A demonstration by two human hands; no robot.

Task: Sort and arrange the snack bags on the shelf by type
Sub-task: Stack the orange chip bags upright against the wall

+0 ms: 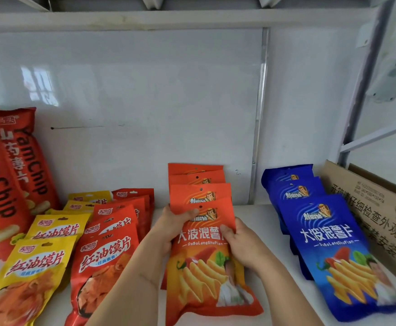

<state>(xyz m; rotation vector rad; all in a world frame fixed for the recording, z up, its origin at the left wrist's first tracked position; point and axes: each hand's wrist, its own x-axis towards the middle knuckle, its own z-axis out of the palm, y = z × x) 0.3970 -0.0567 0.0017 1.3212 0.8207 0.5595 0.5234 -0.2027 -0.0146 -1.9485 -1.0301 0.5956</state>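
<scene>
An orange chip bag [206, 274] lies frontmost in a row of several orange bags [197, 177] at the shelf's middle. My left hand [175, 222] grips its upper left edge, thumb on the front. My right hand [239, 243] grips its right edge. To the right runs a row of blue chip bags [328, 250]. On the left lie a row of red bags [107, 255] and a row of yellow bags [34, 269]. Tall red yam chip bags [11, 175] lean at the far left.
A cardboard box [380, 208] stands at the far right beside the blue bags. The white shelf surface [263, 231] shows between the rows. A white back panel [145, 102] closes the shelf behind, with a metal upright [259, 114].
</scene>
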